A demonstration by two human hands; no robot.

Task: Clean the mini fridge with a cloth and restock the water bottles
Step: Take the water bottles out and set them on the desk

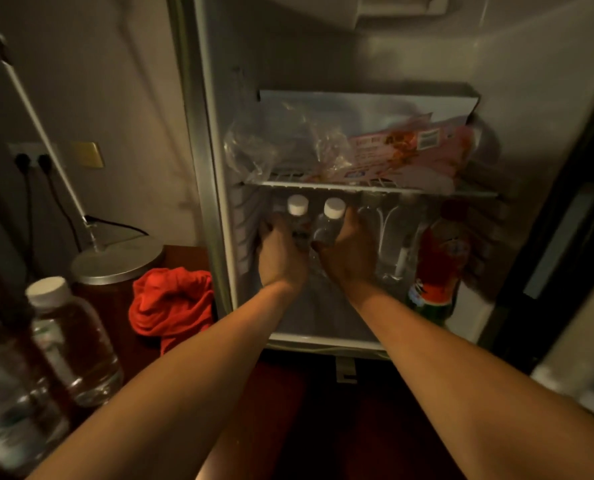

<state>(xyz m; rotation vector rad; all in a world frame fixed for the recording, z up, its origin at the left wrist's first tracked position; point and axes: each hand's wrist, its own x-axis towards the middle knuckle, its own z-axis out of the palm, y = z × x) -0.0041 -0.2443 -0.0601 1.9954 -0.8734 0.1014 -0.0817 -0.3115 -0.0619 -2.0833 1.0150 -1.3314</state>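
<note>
At frame centre, on the fridge floor under the wire shelf, my left hand [278, 247] and right hand [344, 251] each grip a clear white-capped plastic water bottle [297, 216] mid-body; I judge them heavy, slippery, slightly crushable.

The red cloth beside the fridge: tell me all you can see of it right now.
The red cloth lies crumpled in a loose heap on the dark wooden surface just left of the open fridge, its right edge against the fridge's frame. It looks like soft fabric, folded over itself, with a flap hanging at its lower edge. Neither hand touches it. A round metal lid sits just behind it.
</note>
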